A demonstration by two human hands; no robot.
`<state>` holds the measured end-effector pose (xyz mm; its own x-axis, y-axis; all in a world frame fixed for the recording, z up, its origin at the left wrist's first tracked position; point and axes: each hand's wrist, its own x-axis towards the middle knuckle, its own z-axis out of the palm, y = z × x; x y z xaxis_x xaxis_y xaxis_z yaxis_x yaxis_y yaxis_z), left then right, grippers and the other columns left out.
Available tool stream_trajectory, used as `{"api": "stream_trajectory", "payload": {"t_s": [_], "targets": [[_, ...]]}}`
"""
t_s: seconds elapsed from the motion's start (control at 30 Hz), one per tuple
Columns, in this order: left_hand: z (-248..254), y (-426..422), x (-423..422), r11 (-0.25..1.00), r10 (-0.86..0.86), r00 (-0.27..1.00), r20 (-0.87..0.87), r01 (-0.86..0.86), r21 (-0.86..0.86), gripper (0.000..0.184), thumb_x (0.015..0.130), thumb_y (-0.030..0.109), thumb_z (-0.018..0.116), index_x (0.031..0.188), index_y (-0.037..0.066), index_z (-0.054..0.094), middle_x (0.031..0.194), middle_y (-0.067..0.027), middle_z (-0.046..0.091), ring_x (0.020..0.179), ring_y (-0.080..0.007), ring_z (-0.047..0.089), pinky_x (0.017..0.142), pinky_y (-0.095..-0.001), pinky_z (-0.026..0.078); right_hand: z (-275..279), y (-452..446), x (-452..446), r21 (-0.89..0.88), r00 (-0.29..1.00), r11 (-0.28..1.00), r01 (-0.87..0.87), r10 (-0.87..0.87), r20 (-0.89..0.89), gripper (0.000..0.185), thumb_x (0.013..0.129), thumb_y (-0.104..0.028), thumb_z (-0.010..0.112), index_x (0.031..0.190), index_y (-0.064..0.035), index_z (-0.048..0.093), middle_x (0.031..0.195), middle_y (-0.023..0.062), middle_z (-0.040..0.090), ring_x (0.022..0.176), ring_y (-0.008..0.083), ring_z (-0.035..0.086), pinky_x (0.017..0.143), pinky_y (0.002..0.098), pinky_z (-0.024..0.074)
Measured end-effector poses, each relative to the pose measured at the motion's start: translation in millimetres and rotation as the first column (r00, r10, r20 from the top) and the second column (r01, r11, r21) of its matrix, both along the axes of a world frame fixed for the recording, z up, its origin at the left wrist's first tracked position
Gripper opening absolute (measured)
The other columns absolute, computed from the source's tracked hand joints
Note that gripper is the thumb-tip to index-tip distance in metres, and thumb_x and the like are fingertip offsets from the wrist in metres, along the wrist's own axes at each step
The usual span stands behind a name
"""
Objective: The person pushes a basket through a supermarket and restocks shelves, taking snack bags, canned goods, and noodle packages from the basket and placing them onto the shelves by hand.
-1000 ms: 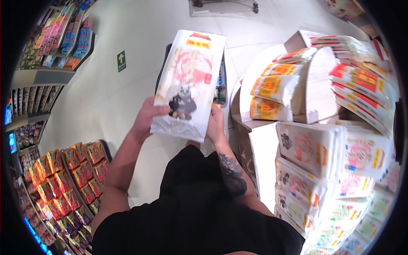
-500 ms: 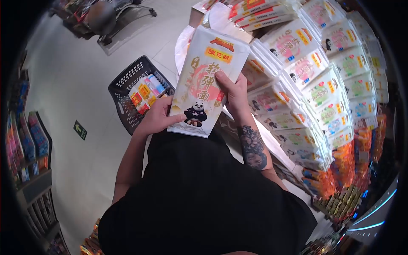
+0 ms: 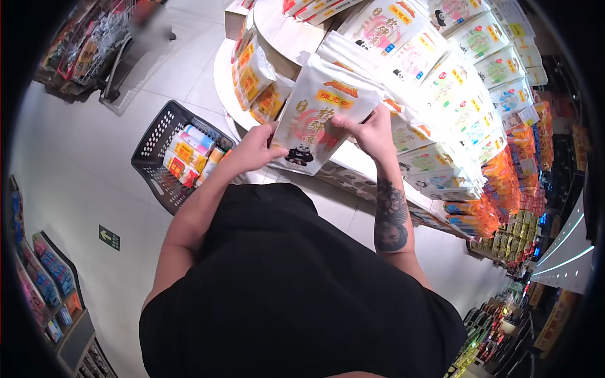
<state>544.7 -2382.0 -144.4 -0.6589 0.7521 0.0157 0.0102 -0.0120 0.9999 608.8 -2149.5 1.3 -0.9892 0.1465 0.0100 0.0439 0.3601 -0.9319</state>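
Observation:
A white noodle packet (image 3: 318,120) with a panda print is held tilted in front of me, its printed face up. My left hand (image 3: 257,148) grips its lower left edge, thumb on the front near the panda. On the right edge, my right hand (image 3: 372,131) holds the packet with the thumb pressed on its face. The fingers behind the packet are hidden. Just beyond it are stacks of similar white packets (image 3: 378,28) on the display shelf. Orange and white packets (image 3: 252,79) stand left of the held one.
A black shopping basket (image 3: 151,135) with several packaged goods is on the floor at the left. A loaded cart (image 3: 85,50) stands at the upper left. The display's pale base edge (image 3: 372,183) runs close on the right. A shelf (image 3: 63,302) is at the lower left.
The view has swung towards the display. The held packet now lies nearer the shelf stacks, still in both hands, and the right hand has moved up its side since the earliest frame.

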Motion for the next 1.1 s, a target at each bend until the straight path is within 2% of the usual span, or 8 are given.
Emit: {"api": "stream_trajectory", "payload": {"t_s": [0.3, 0.43, 0.57, 0.63, 0.8, 0.9, 1.03, 1.1], "targets": [[-3.4, 70.2, -97.4, 0.968, -0.116, 0.962, -0.249, 0.054, -0.245, 0.039, 0.083, 0.004, 0.072, 0.119, -0.005, 0.058, 0.101, -0.0094, 0.069, 0.087, -0.0128, 0.061, 0.081, -0.0311, 0.051, 27.8, 61.7, -50.4, 0.427, 0.981, 0.895, 0.130, -0.053, -0.187, 0.049, 0.068, -0.024, 0.088, 0.104, 0.0023, 0.069, 0.085, 0.0170, 0.073, 0.078, 0.0229, 0.072, 0.073, 0.0343, 0.0549], [-16.5, 87.7, -108.8, 0.943, -0.081, 0.970, -0.228, 0.001, -0.332, 0.035, 0.083, 0.005, 0.072, 0.115, -0.005, 0.061, 0.100, -0.0116, 0.070, 0.086, -0.0154, 0.063, 0.081, -0.0322, 0.051, 35.3, 65.2, -57.2, 0.667, 0.990, 0.732, 0.138, -0.105, -0.089, 0.046, 0.068, -0.025, 0.089, 0.099, 0.0037, 0.070, 0.083, 0.0176, 0.072, 0.075, 0.0236, 0.070, 0.068, 0.0345, 0.0528], [-16.1, 99.9, -97.8, 0.918, -0.066, 0.966, -0.248, -0.038, -0.394, 0.037, 0.083, 0.006, 0.072, 0.118, -0.002, 0.060, 0.105, -0.0177, 0.070, 0.094, -0.0248, 0.067, 0.086, -0.0361, 0.051, 25.6, 66.2, -57.2, 0.732, 0.981, 0.665, 0.146, -0.002, -0.194, 0.033, 0.068, -0.019, 0.085, 0.085, 0.0020, 0.066, 0.077, 0.0205, 0.067, 0.074, 0.0350, 0.067, 0.068, 0.0397, 0.0521], [-47.4, 110.1, -93.1, 0.966, 0.038, 0.868, -0.495, -0.159, -0.205, 0.039, 0.085, 0.009, 0.071, 0.118, -0.004, 0.056, 0.099, -0.0243, 0.068, 0.095, -0.0391, 0.066, 0.084, -0.0426, 0.050, 20.6, 62.8, -55.0, 0.815, 0.977, 0.564, 0.135, 0.063, -0.205, 0.028, 0.069, -0.015, 0.081, 0.085, 0.0004, 0.064, 0.077, 0.0206, 0.067, 0.078, 0.0386, 0.066, 0.070, 0.0439, 0.0528], [-28.0, 112.5, -77.5, 0.915, 0.060, 0.891, -0.450, -0.230, -0.333, 0.041, 0.085, 0.010, 0.070, 0.119, -0.005, 0.052, 0.102, -0.0291, 0.065, 0.100, -0.0460, 0.061, 0.085, -0.0489, 0.049, 9.8, 59.0, -49.5, 0.811, 0.974, 0.556, 0.182, 0.012, -0.226, 0.019, 0.071, -0.007, 0.074, 0.085, -0.0010, 0.064, 0.085, 0.0188, 0.067, 0.083, 0.0364, 0.066, 0.074, 0.0435, 0.0524], [-23.2, 109.3, -64.2, 0.847, 0.120, 0.865, -0.487, -0.345, -0.404, 0.041, 0.085, 0.013, 0.070, 0.117, -0.005, 0.051, 0.104, -0.0297, 0.064, 0.100, -0.0467, 0.060, 0.086, -0.0505, 0.048, 9.3, 57.2, -38.7, 0.749, 0.836, 0.532, 0.396, 0.128, -0.533, 0.014, 0.072, -0.004, 0.071, 0.083, -0.0020, 0.063, 0.088, 0.0153, 0.064, 0.086, 0.0336, 0.063, 0.076, 0.0417, 0.0515], [-30.0, 90.7, -48.9, 0.830, 0.347, 0.794, -0.500, -0.508, -0.231, 0.039, 0.084, 0.016, 0.071, 0.109, -0.003, 0.047, 0.100, -0.0252, 0.060, 0.094, -0.0443, 0.059, 0.080, -0.0498, 0.047, 4.9, 38.6, -1.2, 0.592, 0.753, 0.668, 0.450, 0.072, -0.654, 0.012, 0.074, -0.001, 0.072, 0.080, -0.0028, 0.062, 0.082, 0.0115, 0.061, 0.077, 0.0294, 0.061, 0.067, 0.0376, 0.0488], [-23.1, 64.7, -28.2, 0.843, 0.337, 0.784, -0.522, -0.498, -0.203, 0.032, 0.083, 0.013, 0.071, 0.100, 0.001, 0.046, 0.085, -0.0211, 0.055, 0.080, -0.0409, 0.058, 0.070, -0.0474, 0.046, -28.5, 18.1, 25.3, 0.440, 0.881, 0.860, 0.258, -0.022, -0.473, 0.008, 0.077, -0.003, 0.070, 0.077, -0.0037, 0.062, 0.070, 0.0093, 0.060, 0.064, 0.0240, 0.060, 0.061, 0.0353, 0.0487]]}}
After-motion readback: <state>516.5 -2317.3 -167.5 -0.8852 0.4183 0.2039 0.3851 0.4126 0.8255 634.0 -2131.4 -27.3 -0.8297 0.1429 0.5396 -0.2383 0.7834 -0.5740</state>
